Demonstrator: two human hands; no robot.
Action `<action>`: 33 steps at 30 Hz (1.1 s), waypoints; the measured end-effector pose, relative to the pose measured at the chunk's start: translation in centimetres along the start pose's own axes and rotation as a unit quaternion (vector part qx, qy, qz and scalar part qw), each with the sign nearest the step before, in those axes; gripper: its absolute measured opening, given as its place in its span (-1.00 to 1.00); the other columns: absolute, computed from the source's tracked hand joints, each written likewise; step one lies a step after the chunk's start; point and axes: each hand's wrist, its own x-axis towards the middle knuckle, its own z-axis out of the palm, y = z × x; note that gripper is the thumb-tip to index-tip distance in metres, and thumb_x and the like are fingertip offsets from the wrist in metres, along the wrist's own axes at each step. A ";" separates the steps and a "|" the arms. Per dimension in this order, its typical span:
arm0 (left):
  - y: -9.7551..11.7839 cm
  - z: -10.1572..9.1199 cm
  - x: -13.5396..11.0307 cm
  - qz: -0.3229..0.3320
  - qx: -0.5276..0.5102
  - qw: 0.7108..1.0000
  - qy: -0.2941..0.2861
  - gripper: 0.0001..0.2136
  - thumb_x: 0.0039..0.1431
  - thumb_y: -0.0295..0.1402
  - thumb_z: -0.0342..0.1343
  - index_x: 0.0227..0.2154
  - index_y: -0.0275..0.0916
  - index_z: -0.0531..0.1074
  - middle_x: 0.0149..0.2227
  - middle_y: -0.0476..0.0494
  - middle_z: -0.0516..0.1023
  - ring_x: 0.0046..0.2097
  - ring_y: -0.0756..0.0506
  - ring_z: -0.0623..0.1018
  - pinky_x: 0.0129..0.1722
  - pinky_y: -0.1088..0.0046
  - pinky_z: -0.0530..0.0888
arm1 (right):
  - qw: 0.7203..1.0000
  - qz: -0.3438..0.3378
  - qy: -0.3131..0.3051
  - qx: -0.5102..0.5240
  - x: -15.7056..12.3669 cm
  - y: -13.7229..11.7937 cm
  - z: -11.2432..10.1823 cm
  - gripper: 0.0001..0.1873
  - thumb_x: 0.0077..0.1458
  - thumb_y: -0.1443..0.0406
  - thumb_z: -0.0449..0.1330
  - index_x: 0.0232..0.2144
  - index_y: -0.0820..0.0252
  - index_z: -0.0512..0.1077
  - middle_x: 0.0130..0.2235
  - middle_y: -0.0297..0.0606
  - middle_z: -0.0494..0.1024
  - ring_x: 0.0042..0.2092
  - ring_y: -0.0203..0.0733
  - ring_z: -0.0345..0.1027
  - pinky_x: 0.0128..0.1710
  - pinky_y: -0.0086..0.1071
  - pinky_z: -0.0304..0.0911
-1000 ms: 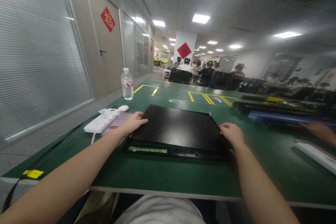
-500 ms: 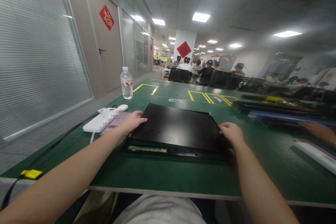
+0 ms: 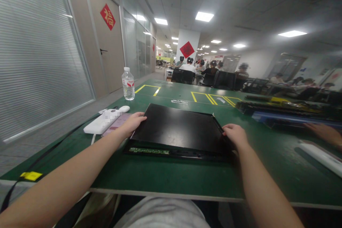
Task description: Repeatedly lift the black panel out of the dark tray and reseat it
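A flat black panel (image 3: 179, 128) lies on the green table (image 3: 165, 174) in front of me, with a green circuit strip (image 3: 148, 151) showing along its near edge. My left hand (image 3: 132, 122) grips the panel's left edge. My right hand (image 3: 235, 134) holds its right edge, fingers curled over the side.
A white power bank (image 3: 103, 121) and a phone (image 3: 117, 122) lie left of the panel, with a white mouse (image 3: 124, 108) and a water bottle (image 3: 128, 84) behind. Another person's hand (image 3: 324, 132) rests at the right beside a white device (image 3: 320, 156). More panels (image 3: 280, 112) are stacked at the far right.
None of the things has visibly moved; the view has only tipped slightly, and both hands keep their hold on the panel's edges.
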 end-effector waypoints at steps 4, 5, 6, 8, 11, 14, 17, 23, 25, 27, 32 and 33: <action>0.0 -0.1 0.0 0.008 0.027 1.000 0.010 -0.57 0.06 -0.39 0.18 0.05 -0.21 0.46 -0.32 -0.13 0.68 -0.36 -0.17 0.65 -0.35 0.32 0.57 | 1.000 -0.002 0.002 0.009 0.1 0.2 0.1 -0.71 -0.04 0.27 0.14 -0.29 0.11 0.61 -0.41 -0.26 0.65 -0.27 -0.11 0.50 -0.41 -0.39 0.20; 0.0 -0.2 0.0 0.011 0.029 0.999 0.011 -0.57 0.04 -0.37 0.20 0.03 -0.21 0.47 -0.31 -0.14 0.68 -0.34 -0.18 0.66 -0.33 0.31 0.57 | 1.000 -0.003 0.003 0.011 0.2 0.2 0.1 -0.71 -0.04 0.27 0.14 -0.28 0.11 0.61 -0.41 -0.26 0.65 -0.28 -0.11 0.50 -0.41 -0.39 0.20; 0.0 -0.2 0.0 0.015 0.030 0.999 0.011 -0.58 0.03 -0.35 0.21 0.01 -0.21 0.50 -0.30 -0.15 0.68 -0.32 -0.19 0.66 -0.31 0.31 0.57 | 1.000 -0.004 0.003 0.012 0.2 0.3 0.2 -0.71 -0.03 0.27 0.14 -0.28 0.12 0.61 -0.40 -0.25 0.65 -0.28 -0.11 0.50 -0.41 -0.39 0.20; -0.1 -0.3 0.2 0.029 0.034 0.999 0.007 -0.61 -0.01 -0.32 0.23 -0.06 -0.21 0.54 -0.30 -0.16 0.68 -0.28 -0.21 0.65 -0.27 0.30 0.56 | 1.000 -0.010 0.003 0.009 0.3 0.4 0.3 -0.70 -0.03 0.26 0.13 -0.26 0.12 0.61 -0.40 -0.25 0.65 -0.29 -0.12 0.50 -0.41 -0.38 0.20; -0.3 -0.6 0.6 0.081 0.074 0.994 0.002 -0.66 -0.08 -0.29 0.24 -0.17 -0.23 0.59 -0.28 -0.16 0.68 -0.20 -0.23 0.64 -0.20 0.30 0.54 | 1.000 -0.020 0.005 -0.002 0.3 0.4 0.3 -0.68 -0.01 0.26 0.12 -0.25 0.14 0.61 -0.40 -0.24 0.64 -0.28 -0.12 0.49 -0.40 -0.38 0.19; -0.6 -1.0 1.0 0.131 0.144 0.981 0.004 -0.68 -0.12 -0.24 0.23 -0.26 -0.25 0.60 -0.25 -0.19 0.67 -0.17 -0.26 0.61 -0.20 0.28 0.52 | 1.000 -0.013 0.001 -0.005 0.1 0.2 0.2 -0.68 0.00 0.25 0.11 -0.24 0.11 0.61 -0.40 -0.26 0.64 -0.26 -0.12 0.49 -0.39 -0.38 0.19; -0.8 -1.2 1.1 0.161 0.209 0.964 0.017 -0.73 -0.11 -0.25 0.19 -0.33 -0.26 0.59 -0.23 -0.22 0.65 -0.17 -0.26 0.60 -0.20 0.29 0.49 | 1.000 -0.014 0.000 -0.003 0.1 0.1 0.2 -0.69 0.01 0.25 0.11 -0.25 0.09 0.60 -0.41 -0.28 0.64 -0.25 -0.12 0.49 -0.38 -0.38 0.19; -1.1 -1.1 1.1 0.163 0.293 0.942 0.018 -0.85 -0.10 -0.29 0.16 -0.47 -0.23 0.55 -0.39 -0.13 0.61 -0.24 -0.24 0.56 -0.21 0.31 0.45 | 1.000 -0.020 0.009 0.012 0.2 0.2 0.2 -0.72 -0.01 0.26 0.14 -0.29 0.12 0.61 -0.43 -0.26 0.64 -0.27 -0.11 0.50 -0.39 -0.37 0.19; -1.3 -1.1 1.3 0.172 0.321 0.931 0.024 -0.88 -0.10 -0.28 0.16 -0.52 -0.21 0.52 -0.42 -0.13 0.59 -0.24 -0.24 0.55 -0.20 0.30 0.44 | 1.000 -0.015 0.004 0.017 0.3 0.4 0.2 -0.72 -0.01 0.26 0.14 -0.29 0.10 0.61 -0.42 -0.27 0.65 -0.27 -0.12 0.50 -0.38 -0.38 0.19; -1.5 -1.2 1.4 0.182 0.340 0.922 0.033 -0.89 -0.11 -0.28 0.16 -0.55 -0.20 0.50 -0.42 -0.14 0.58 -0.22 -0.26 0.55 -0.18 0.29 0.44 | 1.000 -0.012 0.000 0.023 0.5 0.5 0.3 -0.73 -0.02 0.26 0.14 -0.29 0.10 0.61 -0.42 -0.28 0.64 -0.27 -0.12 0.50 -0.39 -0.38 0.20; -1.7 -1.2 1.6 0.183 0.341 0.921 0.039 -0.90 -0.09 -0.30 0.17 -0.49 -0.19 0.52 -0.38 -0.16 0.60 -0.18 -0.28 0.55 -0.13 0.28 0.43 | 1.000 -0.013 0.000 0.028 0.8 0.8 0.4 -0.73 -0.03 0.28 0.15 -0.30 0.12 0.61 -0.42 -0.28 0.65 -0.31 -0.14 0.49 -0.43 -0.40 0.18; -1.7 -1.2 1.7 0.180 0.341 0.922 0.042 -0.90 -0.10 -0.30 0.17 -0.49 -0.19 0.52 -0.36 -0.17 0.61 -0.17 -0.28 0.56 -0.12 0.29 0.43 | 0.999 -0.012 -0.001 0.029 0.8 0.8 0.4 -0.73 -0.03 0.27 0.15 -0.30 0.12 0.61 -0.41 -0.28 0.65 -0.32 -0.14 0.49 -0.43 -0.40 0.18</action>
